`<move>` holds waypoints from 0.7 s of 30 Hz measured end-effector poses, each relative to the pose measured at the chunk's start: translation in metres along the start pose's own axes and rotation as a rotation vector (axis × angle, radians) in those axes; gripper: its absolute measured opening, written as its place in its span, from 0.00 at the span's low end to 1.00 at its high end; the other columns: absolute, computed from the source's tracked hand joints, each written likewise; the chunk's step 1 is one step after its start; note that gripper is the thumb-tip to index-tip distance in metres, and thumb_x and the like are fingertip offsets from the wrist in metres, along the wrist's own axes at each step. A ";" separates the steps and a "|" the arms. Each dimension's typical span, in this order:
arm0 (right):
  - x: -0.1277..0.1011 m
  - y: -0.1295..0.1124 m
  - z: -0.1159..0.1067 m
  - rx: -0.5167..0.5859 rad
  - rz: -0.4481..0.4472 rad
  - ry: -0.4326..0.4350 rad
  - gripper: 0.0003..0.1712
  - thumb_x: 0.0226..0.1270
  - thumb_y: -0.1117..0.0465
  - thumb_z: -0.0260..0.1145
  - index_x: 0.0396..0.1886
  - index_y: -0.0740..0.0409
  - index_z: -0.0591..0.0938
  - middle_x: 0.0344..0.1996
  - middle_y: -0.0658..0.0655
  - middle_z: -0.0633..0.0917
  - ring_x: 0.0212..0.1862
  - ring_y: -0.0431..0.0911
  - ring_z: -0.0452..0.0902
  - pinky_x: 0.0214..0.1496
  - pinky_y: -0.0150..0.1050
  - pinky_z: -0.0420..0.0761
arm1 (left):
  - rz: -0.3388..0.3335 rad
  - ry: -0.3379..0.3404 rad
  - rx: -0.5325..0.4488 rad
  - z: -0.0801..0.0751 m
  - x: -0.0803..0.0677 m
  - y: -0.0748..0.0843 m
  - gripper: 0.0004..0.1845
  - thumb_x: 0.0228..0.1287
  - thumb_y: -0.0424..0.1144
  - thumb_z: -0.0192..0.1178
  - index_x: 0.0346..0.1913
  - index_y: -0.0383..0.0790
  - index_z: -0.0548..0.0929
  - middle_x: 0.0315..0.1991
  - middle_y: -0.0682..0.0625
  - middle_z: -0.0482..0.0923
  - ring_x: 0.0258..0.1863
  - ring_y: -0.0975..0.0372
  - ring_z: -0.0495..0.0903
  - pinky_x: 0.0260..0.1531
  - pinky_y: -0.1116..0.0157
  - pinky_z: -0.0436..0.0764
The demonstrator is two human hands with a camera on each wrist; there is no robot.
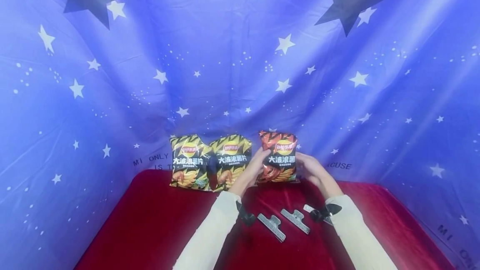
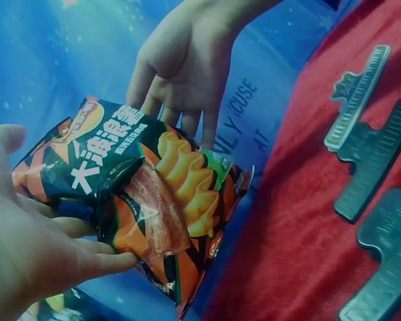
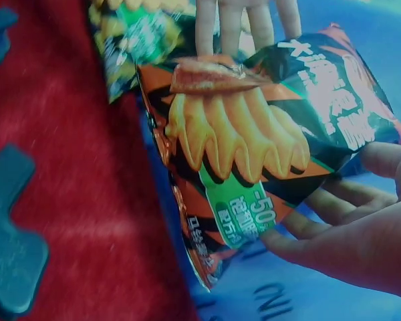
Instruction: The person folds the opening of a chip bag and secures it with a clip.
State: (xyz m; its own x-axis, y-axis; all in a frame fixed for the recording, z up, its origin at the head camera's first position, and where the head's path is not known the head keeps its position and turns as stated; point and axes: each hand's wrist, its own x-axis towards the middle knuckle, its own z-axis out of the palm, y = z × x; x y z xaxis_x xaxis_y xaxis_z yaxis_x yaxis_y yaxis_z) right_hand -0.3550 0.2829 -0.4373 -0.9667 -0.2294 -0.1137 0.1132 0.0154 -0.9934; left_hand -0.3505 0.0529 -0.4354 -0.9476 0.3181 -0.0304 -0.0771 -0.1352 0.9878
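Two pale sleeves reach forward from the near edge of the head view, over a red tabletop (image 1: 150,228). Between the forearms lie three grey bag clips (image 1: 272,226), side by side on the red cloth; the rightmost is partly hidden by the right wrist.

Beyond them, at the tabletop's far edge, the left hand (image 1: 254,169) and right hand (image 1: 310,169) hold an orange-and-black chip bag (image 1: 279,157) upright between them. The left grip is closed on the bag's left side, thumb in front and fingers curled behind it, as the left wrist view shows. The right grip takes the bag's right side, fingers curled behind it and thumb near its top.

Just left of this bag stand two yellow-and-black chip bags (image 1: 208,161), touching each other and leaning against a blue star-printed backdrop (image 1: 240,53) that rises behind and around the tabletop.
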 end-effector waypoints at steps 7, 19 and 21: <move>-0.017 -0.023 0.018 0.044 -0.031 0.051 0.37 0.83 0.51 0.52 0.81 0.62 0.52 0.73 0.59 0.71 0.75 0.56 0.63 0.81 0.59 0.55 | 0.106 0.073 0.117 -0.004 -0.020 0.023 0.42 0.72 0.50 0.60 0.80 0.35 0.54 0.79 0.32 0.54 0.79 0.42 0.57 0.76 0.45 0.62; -0.047 -0.041 0.065 0.060 -0.037 0.276 0.31 0.79 0.65 0.54 0.76 0.70 0.59 0.63 0.59 0.83 0.55 0.39 0.81 0.71 0.41 0.74 | 0.102 0.062 0.127 -0.029 -0.054 0.044 0.33 0.74 0.50 0.59 0.75 0.39 0.66 0.69 0.35 0.72 0.63 0.42 0.77 0.57 0.48 0.83; -0.049 -0.040 0.074 0.058 -0.047 0.325 0.29 0.77 0.68 0.56 0.73 0.73 0.64 0.44 0.49 0.90 0.40 0.32 0.82 0.57 0.33 0.82 | 0.088 0.047 0.145 -0.031 -0.059 0.045 0.32 0.75 0.51 0.58 0.74 0.39 0.68 0.69 0.35 0.73 0.61 0.42 0.78 0.54 0.49 0.84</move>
State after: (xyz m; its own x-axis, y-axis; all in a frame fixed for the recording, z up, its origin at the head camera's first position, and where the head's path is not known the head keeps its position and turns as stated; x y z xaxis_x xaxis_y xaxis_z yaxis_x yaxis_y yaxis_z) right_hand -0.2951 0.2213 -0.3908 -0.9928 0.0944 -0.0743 0.0702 -0.0452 -0.9965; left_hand -0.3073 -0.0015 -0.3943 -0.9624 0.2662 0.0532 0.0488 -0.0231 0.9985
